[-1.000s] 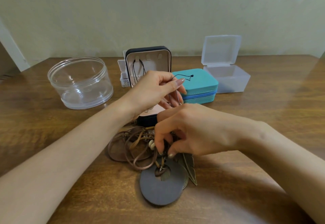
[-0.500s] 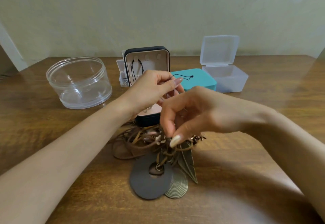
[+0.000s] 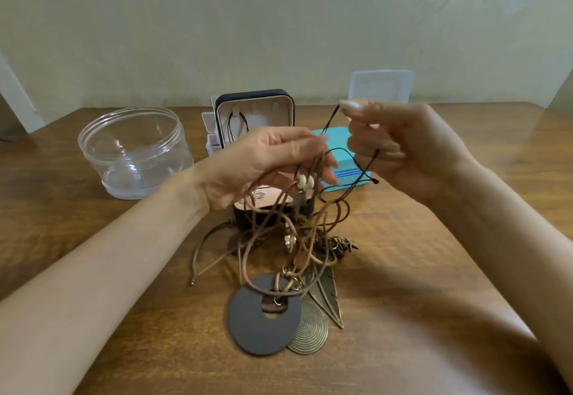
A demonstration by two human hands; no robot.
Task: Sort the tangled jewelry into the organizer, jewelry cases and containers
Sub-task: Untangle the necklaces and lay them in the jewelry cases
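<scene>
A tangle of brown cord necklaces hangs from my hands down to the table. Its pendants rest on the wood: a dark round disc, a brass spiral disc and a brass leaf. My left hand is raised and shut on the brown cords near two pale beads. My right hand pinches a thin black cord between thumb and fingers, lifted above the teal case. The open black jewelry case stands behind my left hand, with a black cord hung inside its lid.
A clear round container sits at the back left. A closed teal zip case lies behind my hands. A frosted plastic box with its lid up is behind my right hand. A small clear organizer peeks out left of the black case.
Both hands have risen from the table. My right hand left the pile and now pinches the black cord up high. The brown cords are lifted and stretched, with the pendants still down.
</scene>
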